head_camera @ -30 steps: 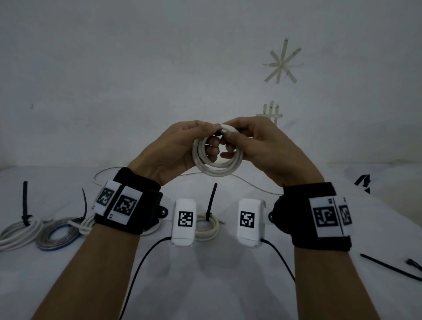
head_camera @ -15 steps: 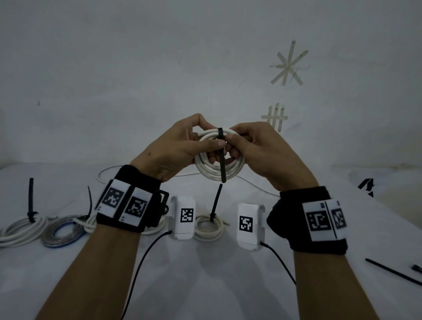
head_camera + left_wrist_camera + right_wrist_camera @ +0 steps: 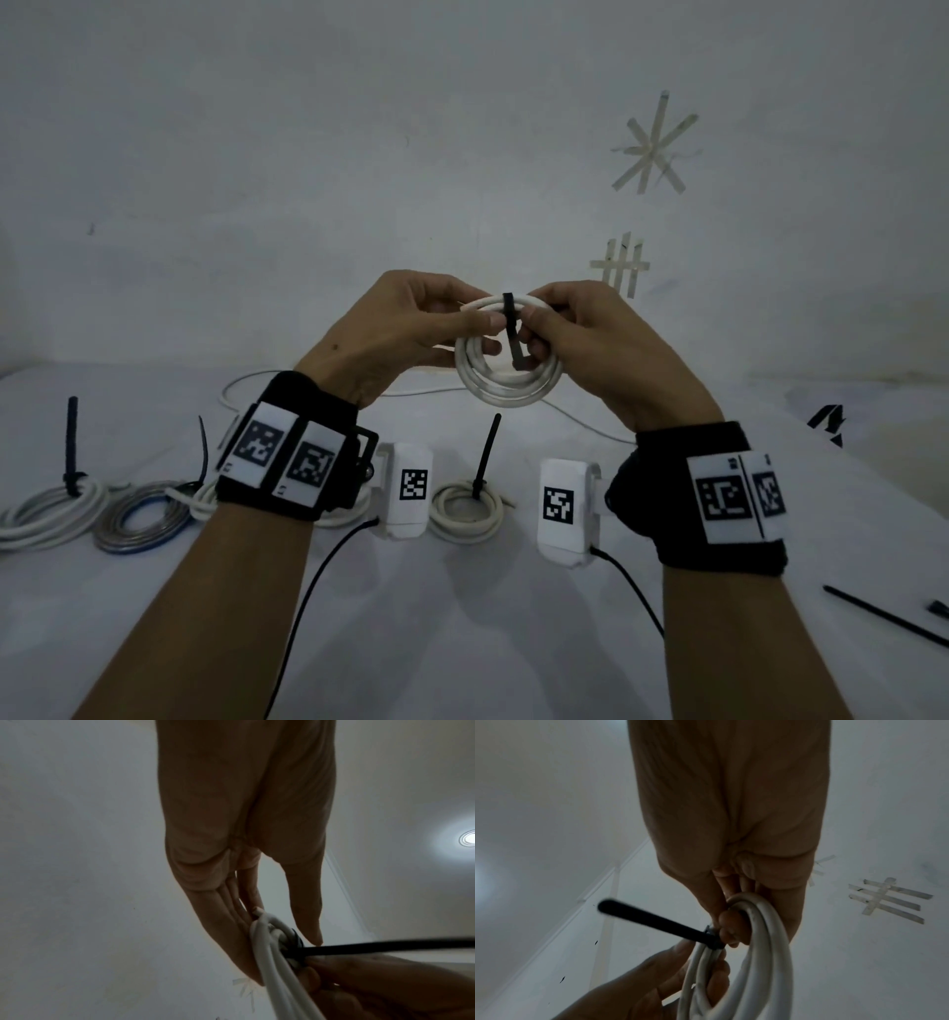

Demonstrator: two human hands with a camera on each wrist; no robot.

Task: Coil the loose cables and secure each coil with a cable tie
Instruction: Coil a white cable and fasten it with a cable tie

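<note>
While both hands are raised in front of the wall, the white cable coil (image 3: 506,377) hangs between them above the table (image 3: 462,616), its ring facing the head camera and its bulk drooping toward 6 o'clock from the gripped top. A black cable tie (image 3: 510,329) wraps over the coil's top at 12 o'clock, its long axis running nearly straight down to 6 o'clock, where the free end sits in front of the ring's opening. From the right wrist view the tie's (image 3: 654,921) tail sticks out toward 10 o'clock from the bundle; from the left wrist view it (image 3: 385,947) runs toward 3 o'clock and is cut off by the frame edge. The left hand (image 3: 405,334) comes in from 8 o'clock, wrist bent up, fingers curled, thumb and fingertips pinching the coil's strands just left of the tie. The right hand (image 3: 590,344) comes in from 4 o'clock, its curled fingers pinching the tie and the coil's top strands. Whether the tie's tail is threaded through its head cannot be told; fingers cover that spot. On the table, four tied coils lie in a row, the one at centre (image 3: 467,509) with its tie upright; another is partly hidden behind the left wristband (image 3: 287,462). A loose black tie (image 3: 883,614) at 4 o'clock is cut off by the frame.
</note>
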